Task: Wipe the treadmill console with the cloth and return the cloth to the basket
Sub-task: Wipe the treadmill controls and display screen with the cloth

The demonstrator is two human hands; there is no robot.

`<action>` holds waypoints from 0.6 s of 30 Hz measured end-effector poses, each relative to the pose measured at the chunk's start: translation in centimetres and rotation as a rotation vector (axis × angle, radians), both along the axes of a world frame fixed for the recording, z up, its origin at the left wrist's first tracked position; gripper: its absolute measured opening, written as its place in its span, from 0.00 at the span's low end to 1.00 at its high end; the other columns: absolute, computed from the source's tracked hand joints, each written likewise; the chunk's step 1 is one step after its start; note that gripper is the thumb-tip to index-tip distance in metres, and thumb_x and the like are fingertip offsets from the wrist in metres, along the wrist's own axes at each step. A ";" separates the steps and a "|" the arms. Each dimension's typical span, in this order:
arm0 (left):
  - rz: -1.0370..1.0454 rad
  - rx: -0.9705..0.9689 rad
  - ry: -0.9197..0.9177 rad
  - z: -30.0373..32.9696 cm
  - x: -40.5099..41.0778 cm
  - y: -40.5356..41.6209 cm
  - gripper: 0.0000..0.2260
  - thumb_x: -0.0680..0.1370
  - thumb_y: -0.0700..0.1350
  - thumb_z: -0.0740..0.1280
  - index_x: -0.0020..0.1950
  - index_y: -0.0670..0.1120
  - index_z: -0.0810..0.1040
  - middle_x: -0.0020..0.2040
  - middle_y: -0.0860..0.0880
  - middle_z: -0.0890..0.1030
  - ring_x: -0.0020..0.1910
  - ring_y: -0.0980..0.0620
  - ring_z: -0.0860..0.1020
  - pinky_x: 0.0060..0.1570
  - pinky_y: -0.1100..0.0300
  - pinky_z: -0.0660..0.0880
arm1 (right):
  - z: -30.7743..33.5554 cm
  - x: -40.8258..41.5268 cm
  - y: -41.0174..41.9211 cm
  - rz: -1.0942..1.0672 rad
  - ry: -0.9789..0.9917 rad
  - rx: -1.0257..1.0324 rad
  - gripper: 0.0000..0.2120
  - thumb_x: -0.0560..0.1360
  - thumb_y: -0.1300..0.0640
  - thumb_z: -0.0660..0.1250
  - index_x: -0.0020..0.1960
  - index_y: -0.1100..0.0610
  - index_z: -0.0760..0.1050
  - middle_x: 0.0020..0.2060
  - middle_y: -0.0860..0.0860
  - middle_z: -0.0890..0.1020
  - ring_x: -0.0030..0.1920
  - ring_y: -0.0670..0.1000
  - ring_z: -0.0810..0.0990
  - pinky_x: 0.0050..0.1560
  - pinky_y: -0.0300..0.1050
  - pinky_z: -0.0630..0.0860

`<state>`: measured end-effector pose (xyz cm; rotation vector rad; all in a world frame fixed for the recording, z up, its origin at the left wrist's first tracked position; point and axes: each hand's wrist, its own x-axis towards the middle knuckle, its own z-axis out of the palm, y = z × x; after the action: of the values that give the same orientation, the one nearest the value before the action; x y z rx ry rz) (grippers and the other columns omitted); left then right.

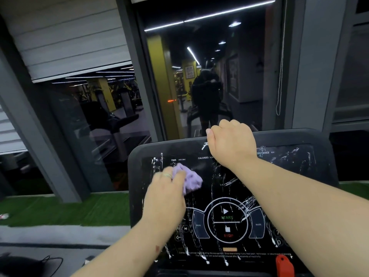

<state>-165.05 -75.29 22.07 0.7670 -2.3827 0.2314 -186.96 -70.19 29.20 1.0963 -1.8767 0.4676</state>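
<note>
The black treadmill console (289, 176) fills the lower right, its panel streaked with white smears around the START and STOP dial. My left hand (165, 194) grips a bunched purple cloth (189, 177) and presses it on the upper left of the panel, below the TIME label. My right hand (232, 142) curls its fingers over the console's top edge near the middle. No basket is in view.
A red safety key (284, 265) sticks up at the console's lower right. Green artificial turf (65, 210) lies left of the console. Dark windows (203, 76) ahead reflect the gym and a person. A black cable (50, 264) lies at bottom left.
</note>
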 end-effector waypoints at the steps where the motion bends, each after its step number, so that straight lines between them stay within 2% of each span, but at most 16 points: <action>1: -0.041 -0.052 -0.042 -0.2 0.3 0.2 0.21 0.65 0.36 0.71 0.57 0.46 0.79 0.51 0.46 0.78 0.41 0.44 0.74 0.35 0.51 0.75 | 0.0 0.0 0.0 0.000 -0.001 0.000 0.23 0.83 0.48 0.50 0.38 0.53 0.76 0.34 0.50 0.74 0.34 0.54 0.64 0.36 0.49 0.61; 3: -0.017 -0.082 -0.036 1.0 0.5 -1.3 0.19 0.66 0.37 0.69 0.56 0.46 0.80 0.51 0.46 0.79 0.42 0.42 0.75 0.35 0.50 0.76 | 0.0 0.1 0.0 -0.001 -0.002 0.003 0.22 0.83 0.48 0.51 0.38 0.53 0.76 0.34 0.50 0.74 0.34 0.54 0.64 0.36 0.49 0.61; 6: 0.107 0.015 0.121 2.2 0.4 -2.7 0.19 0.68 0.36 0.67 0.58 0.44 0.80 0.51 0.42 0.79 0.41 0.39 0.74 0.36 0.49 0.76 | 0.1 0.1 0.2 -0.001 0.001 0.006 0.22 0.83 0.48 0.52 0.37 0.53 0.76 0.33 0.50 0.73 0.34 0.53 0.65 0.35 0.49 0.62; 11: -0.072 -0.121 -0.087 0.9 1.0 -0.8 0.21 0.64 0.37 0.69 0.56 0.47 0.81 0.51 0.47 0.79 0.42 0.43 0.75 0.36 0.50 0.78 | 0.1 0.1 0.1 0.010 -0.005 -0.009 0.22 0.83 0.48 0.52 0.38 0.53 0.77 0.33 0.50 0.74 0.34 0.53 0.63 0.35 0.49 0.61; 15: 0.090 0.010 0.091 2.5 0.6 -2.3 0.18 0.67 0.36 0.69 0.55 0.46 0.80 0.51 0.45 0.79 0.41 0.41 0.74 0.34 0.51 0.74 | 0.1 0.2 0.1 0.005 -0.005 0.000 0.22 0.83 0.48 0.52 0.38 0.53 0.77 0.33 0.50 0.74 0.34 0.53 0.64 0.36 0.49 0.62; 16: 0.085 0.021 0.101 2.1 0.4 -1.9 0.18 0.66 0.36 0.69 0.55 0.46 0.79 0.51 0.45 0.79 0.41 0.42 0.74 0.33 0.52 0.73 | 0.1 0.2 0.2 0.006 -0.008 0.002 0.22 0.83 0.48 0.52 0.38 0.53 0.77 0.34 0.50 0.74 0.34 0.54 0.64 0.36 0.49 0.62; 18: 0.008 -0.026 0.009 0.7 0.3 -0.4 0.20 0.64 0.36 0.70 0.55 0.46 0.79 0.51 0.46 0.78 0.41 0.43 0.74 0.33 0.53 0.73 | 0.1 0.1 0.1 0.005 -0.011 0.002 0.22 0.83 0.48 0.52 0.38 0.53 0.77 0.34 0.50 0.75 0.34 0.54 0.64 0.36 0.49 0.62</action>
<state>-164.72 -75.69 22.76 0.7640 -2.3641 0.2616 -186.82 -70.04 29.29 1.1024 -1.8842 0.4758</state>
